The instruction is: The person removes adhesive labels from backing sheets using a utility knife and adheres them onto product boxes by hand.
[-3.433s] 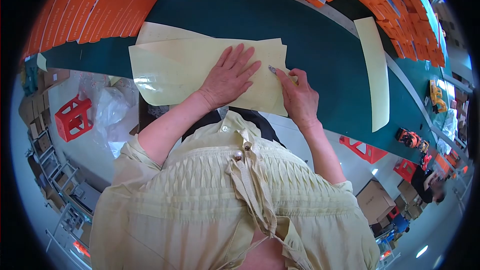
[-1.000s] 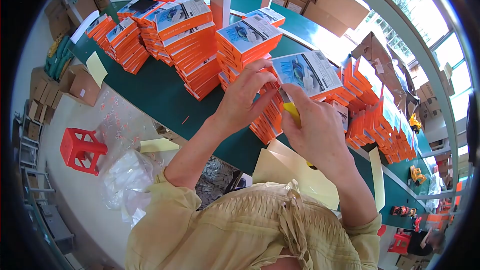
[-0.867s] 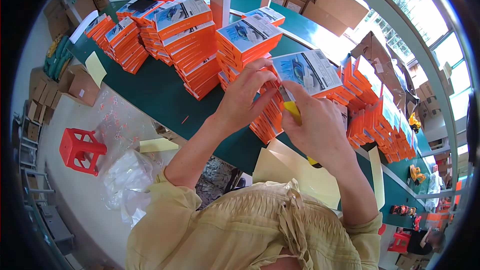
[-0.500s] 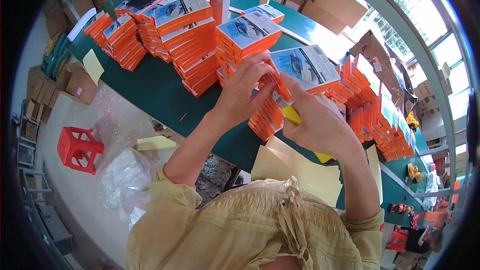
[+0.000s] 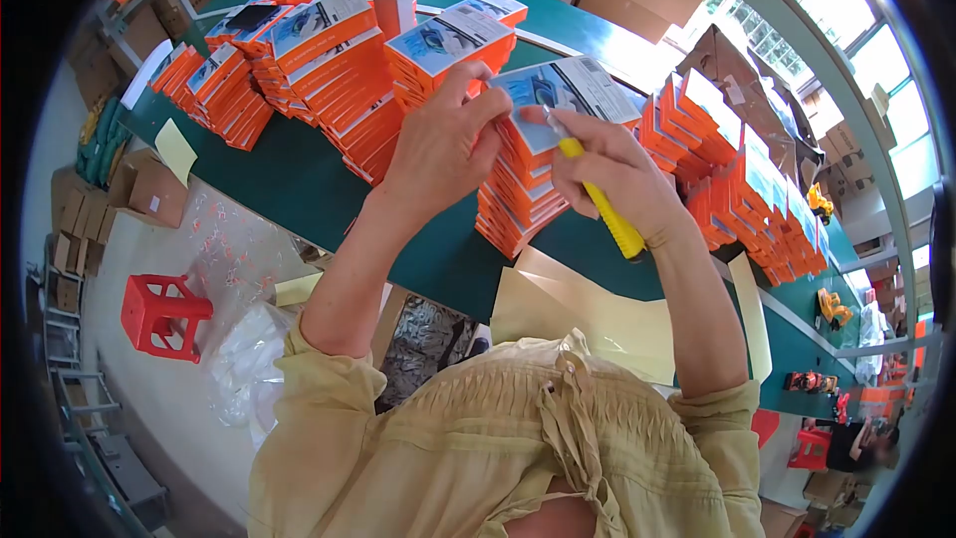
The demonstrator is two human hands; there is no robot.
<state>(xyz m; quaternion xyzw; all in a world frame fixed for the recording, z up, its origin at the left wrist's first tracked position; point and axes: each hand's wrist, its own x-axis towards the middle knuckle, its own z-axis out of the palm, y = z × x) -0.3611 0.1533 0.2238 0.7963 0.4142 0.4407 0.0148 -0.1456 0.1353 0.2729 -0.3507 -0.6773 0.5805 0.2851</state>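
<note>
My right hand (image 5: 622,174) is closed round a yellow utility knife (image 5: 607,201). Its metal tip points up and left, over the printed face of an orange, blue and white box (image 5: 583,88) on top of a stack. At the left edge of that box is my left hand (image 5: 448,134), its fingers curled and pinched together. Whatever lies between those fingertips is hidden. Below the hands the stack of orange boxes (image 5: 518,204) leans on the green table (image 5: 438,264). Just behind my left hand stands another stack, topped by a box (image 5: 448,40) with a blue printed face.
More orange box stacks stand at the left (image 5: 329,80) and right (image 5: 757,209). A dark phone-like slab (image 5: 251,18) lies on the left ones. Tan cardboard sheets (image 5: 588,324) hang at the table's near edge. A red stool (image 5: 164,317) and clear plastic bags (image 5: 244,359) are on the floor.
My right hand has turned, bringing the knife's whole handle into view. My left fingers have curled in more tightly at the box's edge. The whole view has shifted slightly.
</note>
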